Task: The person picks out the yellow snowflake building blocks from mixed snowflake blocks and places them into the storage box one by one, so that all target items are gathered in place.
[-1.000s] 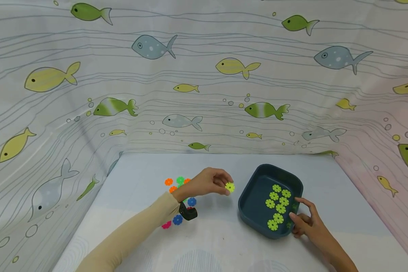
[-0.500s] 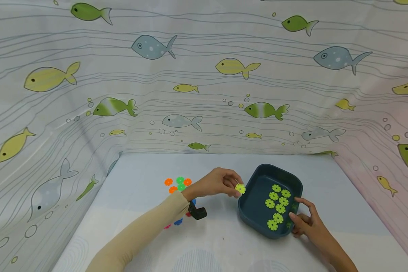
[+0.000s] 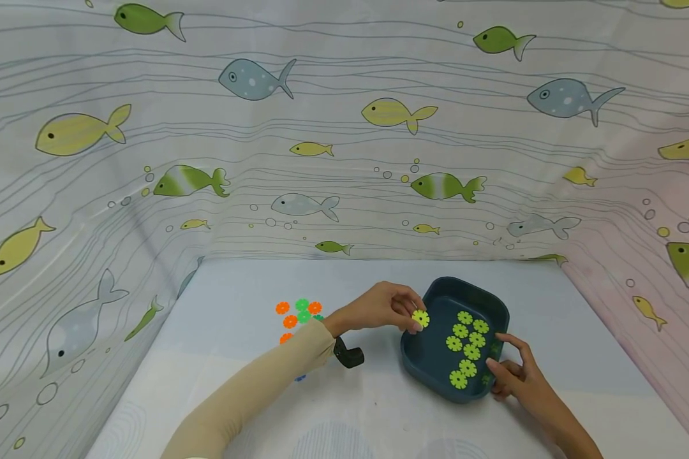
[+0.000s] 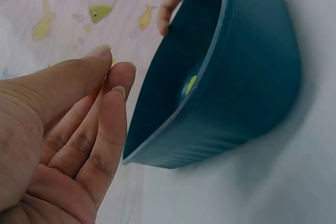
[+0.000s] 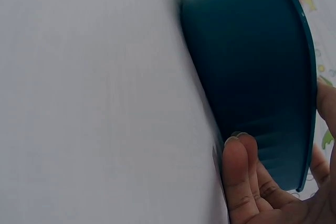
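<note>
Between thumb and fingertips, my left hand (image 3: 381,307) pinches a yellow flower-shaped disc (image 3: 420,319). In the head view that disc overlaps the left rim of a dark teal plastic bin (image 3: 427,357); in the left wrist view only a sliver shows between the fingertips. Several similar yellow discs (image 3: 460,331) lie on the bin's floor, toward its right side. My right hand (image 3: 519,376) holds the bin's right side. Its fingers (image 5: 236,163) lie against the outer wall (image 5: 247,51) in the right wrist view.
Left of the bin, loose orange discs (image 3: 282,308), green discs (image 3: 302,305) and a blue disc (image 3: 300,377) lie on the white table (image 3: 235,287), partly hidden behind the left sleeve (image 3: 264,376). A fish-printed sheet (image 3: 344,178) encloses the table's back and sides.
My left hand has moved right with the yellow disc, from the gap beside the bin to over its left rim. The right hand and the bin stay put.
</note>
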`<state>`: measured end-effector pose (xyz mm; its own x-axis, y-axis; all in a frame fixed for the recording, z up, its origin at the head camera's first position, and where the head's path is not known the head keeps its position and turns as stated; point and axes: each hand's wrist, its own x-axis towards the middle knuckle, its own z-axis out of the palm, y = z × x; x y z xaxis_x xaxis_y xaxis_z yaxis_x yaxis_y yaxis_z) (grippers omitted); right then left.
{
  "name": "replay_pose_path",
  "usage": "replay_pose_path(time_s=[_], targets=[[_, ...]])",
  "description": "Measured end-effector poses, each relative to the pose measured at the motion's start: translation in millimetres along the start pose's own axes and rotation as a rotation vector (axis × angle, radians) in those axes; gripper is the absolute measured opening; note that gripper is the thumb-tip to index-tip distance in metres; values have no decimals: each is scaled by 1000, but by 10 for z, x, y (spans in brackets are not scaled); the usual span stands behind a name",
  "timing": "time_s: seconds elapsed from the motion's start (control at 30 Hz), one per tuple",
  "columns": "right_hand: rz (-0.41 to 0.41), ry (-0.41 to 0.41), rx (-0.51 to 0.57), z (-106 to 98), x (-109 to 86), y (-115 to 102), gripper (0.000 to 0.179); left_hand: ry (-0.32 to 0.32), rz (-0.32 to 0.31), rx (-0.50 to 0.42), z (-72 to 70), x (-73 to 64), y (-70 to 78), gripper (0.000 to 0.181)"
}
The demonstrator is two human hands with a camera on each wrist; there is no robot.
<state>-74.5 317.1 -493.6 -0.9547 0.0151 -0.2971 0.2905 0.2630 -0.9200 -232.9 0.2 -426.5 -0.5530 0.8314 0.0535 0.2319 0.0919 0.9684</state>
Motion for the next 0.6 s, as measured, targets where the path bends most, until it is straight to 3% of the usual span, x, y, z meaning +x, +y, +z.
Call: replay_pose_path(time_s=[0.27,0.6], targets=[[-6,-3,-12,-5,7,14,62,-30,32,16,61,126,-19,32],[-29,-2,-10,-6,12,38,64,-50,10,42,140,310,-49,32]])
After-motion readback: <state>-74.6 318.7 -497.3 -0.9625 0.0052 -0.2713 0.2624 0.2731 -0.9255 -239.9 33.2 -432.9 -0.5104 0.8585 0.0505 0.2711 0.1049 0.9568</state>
